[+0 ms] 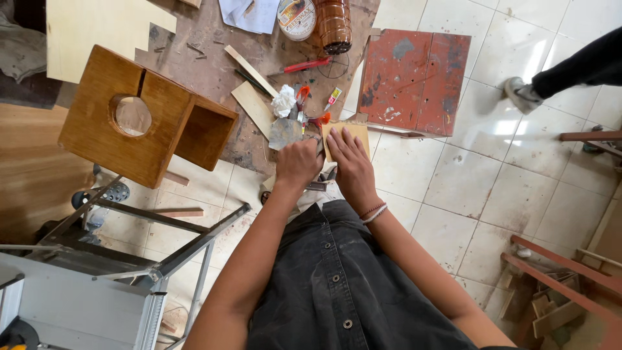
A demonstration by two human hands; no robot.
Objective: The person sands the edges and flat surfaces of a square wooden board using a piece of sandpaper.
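Observation:
My right hand point(353, 165) lies flat, fingers spread, on a small tan sheet point(348, 133) at the near edge of the stained brown work board point(214, 71). My left hand point(298, 162) is curled beside it, fingers closed at the sheet's left edge; what it grips is hidden. A crumpled white rag point(283, 100), orange-handled pliers point(303, 97) and a grey scrap point(284, 133) lie just beyond my left hand.
A varnished wooden box point(146, 120) with a round hole sits left. Wood strips point(251, 107), a red tool point(306, 65), a tin point(297, 18) and brown bottle point(334, 24) lie farther back. A red stool point(414, 81) stands right; a metal stand point(129, 259) lower left; another person's leg point(564, 74) upper right.

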